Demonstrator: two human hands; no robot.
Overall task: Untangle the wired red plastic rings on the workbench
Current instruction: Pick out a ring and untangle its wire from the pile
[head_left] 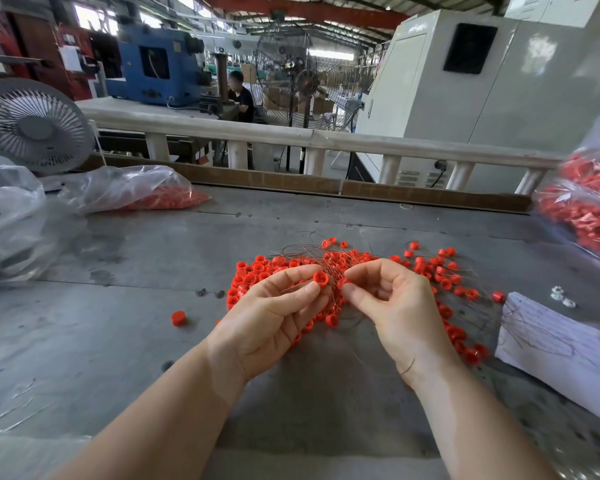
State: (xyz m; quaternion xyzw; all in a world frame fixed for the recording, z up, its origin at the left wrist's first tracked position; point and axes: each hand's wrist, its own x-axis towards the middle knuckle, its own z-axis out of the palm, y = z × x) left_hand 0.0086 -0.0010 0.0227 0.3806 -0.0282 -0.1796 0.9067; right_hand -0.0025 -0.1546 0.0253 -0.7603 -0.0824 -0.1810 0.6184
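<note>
Both hands pinch wired red rings point(321, 279) above workbench point(125, 306)

A grey, stained counter point(153, 258) was seen, edged at the back by a brown cardboard strip point(430, 195). A tangled heap of red rings point(284, 268) threaded on thin wire was spread across its middle, and one loose red ring point(178, 318) lay apart to the left. Clear plastic bags of red parts were set at the far left point(136, 194) and at the right edge point(582, 206). White paper point(561, 351) with wire strands on it was laid at the right, with small white fittings point(560, 296) just beyond.
</note>
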